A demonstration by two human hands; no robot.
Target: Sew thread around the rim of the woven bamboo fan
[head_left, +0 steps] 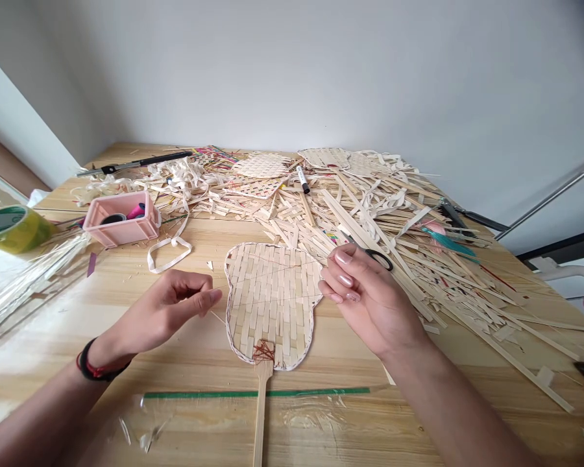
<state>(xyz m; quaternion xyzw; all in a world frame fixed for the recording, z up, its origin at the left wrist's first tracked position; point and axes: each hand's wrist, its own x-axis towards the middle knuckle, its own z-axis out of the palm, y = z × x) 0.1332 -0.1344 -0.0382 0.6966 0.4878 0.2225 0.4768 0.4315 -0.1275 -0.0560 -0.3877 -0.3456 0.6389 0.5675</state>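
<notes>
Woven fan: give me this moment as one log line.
left hand: pinching thread | right hand: at woven fan's edge, beside scissors | fan: on wooden table

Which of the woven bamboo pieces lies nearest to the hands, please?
The woven fan between the left hand and right hand, with a handle; the other woven pieces lie farther back among the strips.

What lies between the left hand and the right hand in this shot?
The head view shows a woven bamboo fan between the left hand and right hand.
</notes>
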